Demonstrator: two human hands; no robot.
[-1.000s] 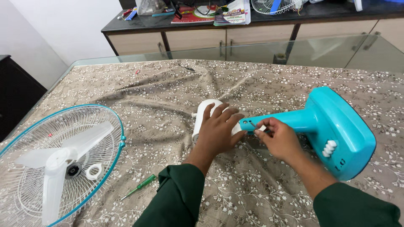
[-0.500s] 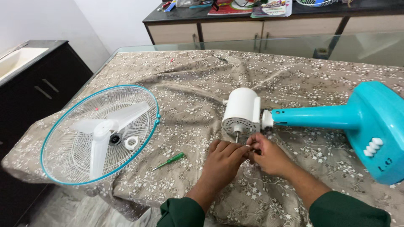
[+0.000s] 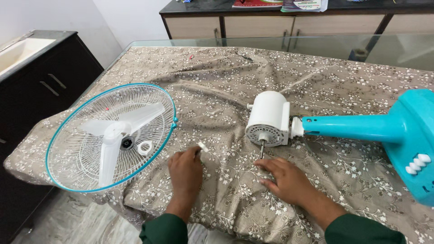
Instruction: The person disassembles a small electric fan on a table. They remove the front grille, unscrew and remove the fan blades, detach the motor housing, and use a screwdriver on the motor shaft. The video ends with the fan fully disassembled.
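Floral brown cloth [image 3: 316, 81] spread over a glass-topped table, with a wooden cabinet [image 3: 280, 25] beyond it and a dark counter [image 3: 40, 77] far left of the white motor housing [image 3: 270, 118].

Head view: motor housing lying on its side near the cloth's middle, 1 thin metal shaft [image 3: 261, 149] sticking out of its grilled face toward the near edge. Long axis of the turquoise fan stand [image 3: 361, 129] running left to right, neck joined to the housing's right side, broad base at the far right.

Left hand [image 3: 185, 171] left of and nearer than the housing, fingers pinched on a small white piece [image 3: 203, 147]. Right hand [image 3: 289, 180] flat on the cloth just below the shaft tip, palm down, grasping nothing.

Well left of the housing, a round teal-rimmed grille [image 3: 72, 178] holding a white 3-blade propeller [image 3: 113, 135] and a white ring [image 3: 145, 147].
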